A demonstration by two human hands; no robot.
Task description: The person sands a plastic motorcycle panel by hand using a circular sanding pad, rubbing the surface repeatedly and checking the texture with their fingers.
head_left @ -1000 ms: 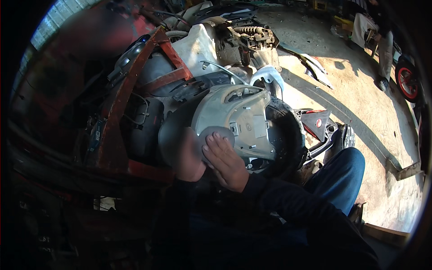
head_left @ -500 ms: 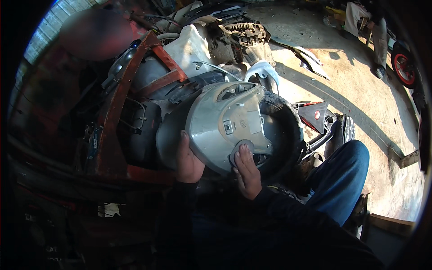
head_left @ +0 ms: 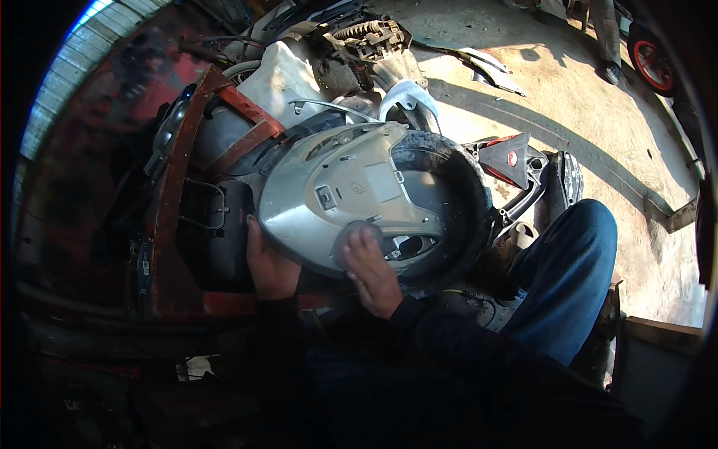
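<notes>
A silver-grey scooter body panel [head_left: 299, 217], with slots and an oval opening, lies across the rim of a round black tub [head_left: 475, 176]. My left hand [head_left: 273, 262] cups its near left edge, thumb up along the side and fingers hidden beneath. On the panel's near side, my right hand [head_left: 376, 280] lies over a round dark grey pad [head_left: 351, 233], fingers together and pressing it to the surface beside the oval opening. Part of the pad is hidden under those fingers.
A red metal frame [head_left: 176, 172] stands left of the panel. Beyond lie a white cover [head_left: 280, 82], a dirty engine part with a spring [head_left: 366, 37] and a pale blue fender [head_left: 410, 97]. A black-and-red plastic part [head_left: 508, 159] sits right, near my knee [head_left: 580, 254].
The whole scene has shifted left and slightly up in view. My right hand and the pad have slid left along the panel, uncovering more of the oval opening. My left hand keeps its hold.
</notes>
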